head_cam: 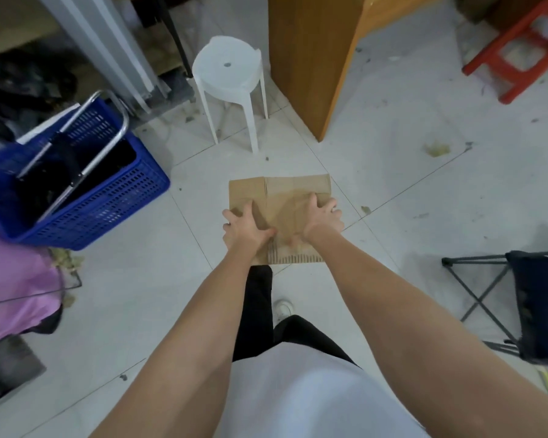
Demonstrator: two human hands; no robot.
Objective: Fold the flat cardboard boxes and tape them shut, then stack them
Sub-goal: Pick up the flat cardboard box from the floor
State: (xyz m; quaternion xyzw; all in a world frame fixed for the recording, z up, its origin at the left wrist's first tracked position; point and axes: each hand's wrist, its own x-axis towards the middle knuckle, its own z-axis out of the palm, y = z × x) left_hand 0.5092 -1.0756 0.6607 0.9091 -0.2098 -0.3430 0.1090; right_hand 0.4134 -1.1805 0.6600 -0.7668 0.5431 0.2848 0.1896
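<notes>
A flat brown cardboard box (282, 192) is held out in front of me above the white tiled floor, its corrugated near edge facing me. My left hand (242, 227) grips its left side, thumb on top and fingers curled round the edge. My right hand (323, 216) grips the right side, fingers wrapped over the right edge. Both arms are stretched forward. The underside of the box is hidden.
A white plastic stool (228, 77) stands ahead, a wooden cabinet (314, 58) to its right. A blue crate (76, 184) with a metal frame sits at left, a red stool (516, 49) far right, a dark folding stool (519, 298) near right. My legs and a white shoe (283, 309) are below.
</notes>
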